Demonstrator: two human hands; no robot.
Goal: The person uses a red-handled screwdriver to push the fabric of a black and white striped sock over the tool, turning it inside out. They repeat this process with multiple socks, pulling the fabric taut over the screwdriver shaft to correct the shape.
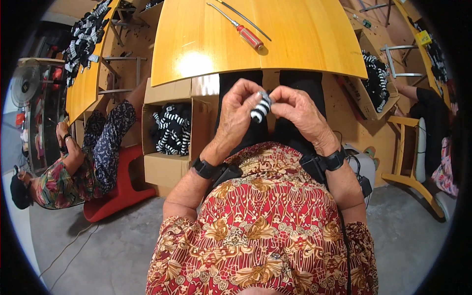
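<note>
Striped knit piece [261, 111], far end partly hidden; left hand [240, 105] grip pinches it; right hand [302, 110] at its edge, can't tell whether that grip holds.

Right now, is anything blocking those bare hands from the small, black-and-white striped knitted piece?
Nothing visible: the left hand grips the small, black-and-white striped knitted piece, and the right hand pinches at its edge. The glossy yellow wooden table lies beyond, not between.

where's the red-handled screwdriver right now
The screwdriver lies on the yellow table, top centre of the head view, just left of a thin dark rod, beyond the left hand and right hand.
</note>
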